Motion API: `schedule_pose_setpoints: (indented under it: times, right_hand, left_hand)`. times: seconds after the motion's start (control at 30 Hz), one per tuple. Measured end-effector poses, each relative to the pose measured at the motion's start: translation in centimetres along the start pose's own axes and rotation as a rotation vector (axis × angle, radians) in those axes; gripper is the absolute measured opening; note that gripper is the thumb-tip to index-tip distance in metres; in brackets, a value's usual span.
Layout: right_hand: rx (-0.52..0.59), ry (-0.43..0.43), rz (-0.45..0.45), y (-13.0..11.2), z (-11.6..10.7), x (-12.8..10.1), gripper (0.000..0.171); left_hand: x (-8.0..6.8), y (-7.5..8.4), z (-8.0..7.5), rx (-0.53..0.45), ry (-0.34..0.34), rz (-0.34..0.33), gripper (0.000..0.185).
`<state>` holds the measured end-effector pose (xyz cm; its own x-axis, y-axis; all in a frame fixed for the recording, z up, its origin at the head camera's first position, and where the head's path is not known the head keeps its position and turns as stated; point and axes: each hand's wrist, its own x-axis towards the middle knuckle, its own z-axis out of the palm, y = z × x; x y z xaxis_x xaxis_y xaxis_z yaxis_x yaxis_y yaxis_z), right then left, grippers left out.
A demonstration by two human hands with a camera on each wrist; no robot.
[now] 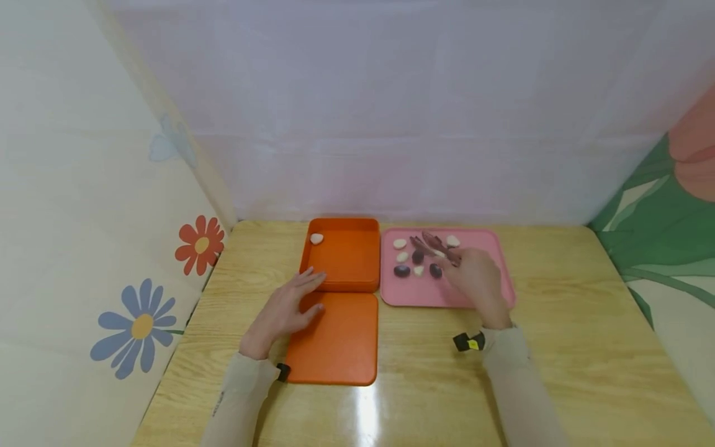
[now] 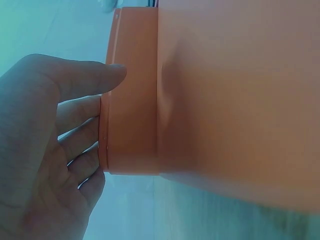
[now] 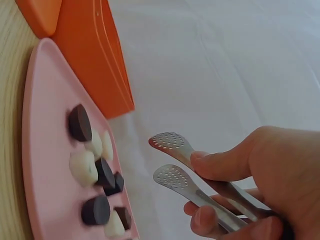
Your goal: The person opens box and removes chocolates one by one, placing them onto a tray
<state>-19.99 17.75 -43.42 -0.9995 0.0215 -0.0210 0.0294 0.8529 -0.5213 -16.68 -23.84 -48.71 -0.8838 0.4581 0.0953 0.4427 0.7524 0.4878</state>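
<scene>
Metal tongs (image 3: 200, 172) sit pinched in the right hand (image 1: 475, 279), tips slightly apart, poking out past the fingers over the pink tray (image 1: 486, 248) of dark and white pieces (image 1: 402, 270). Left hand (image 1: 285, 307), fingers straight, rests flat against the orange box (image 1: 343, 254) and its lid (image 1: 335, 341) on the surface (image 1: 558, 347).

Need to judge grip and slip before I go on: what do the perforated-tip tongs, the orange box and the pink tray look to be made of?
The perforated-tip tongs in the right hand look like brushed metal: silvery grey with a soft sheen. The orange box, touched by the left hand, looks like smooth moulded plastic, with rounded corners and an even colour. The pink tray also looks like matte plastic.
</scene>
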Motion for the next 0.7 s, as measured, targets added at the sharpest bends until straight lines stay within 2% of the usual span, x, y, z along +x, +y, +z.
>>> schedule_pose_setpoints:
  times: [0.2, 0.4, 0.5, 0.7]
  right_hand:
    - [-0.002, 0.001, -0.083, -2.3, 1.1, 1.3, 0.043]
    - [0.008, 0.042, -0.249, -4.0, 2.8, 2.9, 0.040]
    - [0.023, 0.023, -0.256, -4.5, 3.3, 3.5, 0.041]
    - [-0.005, -0.018, -0.207, -5.7, 3.7, 4.4, 0.039]
  left_hand:
    - [0.0, -0.1, 0.0, -0.004, 0.010, 0.018, 0.067]
    - [0.0, -0.1, 0.0, -0.005, 0.012, 0.023, 0.067]
    - [0.0, -0.1, 0.0, -0.003, 0.011, 0.024, 0.067]
    - [0.0, -0.2, -0.1, -0.004, 0.008, 0.025, 0.067]
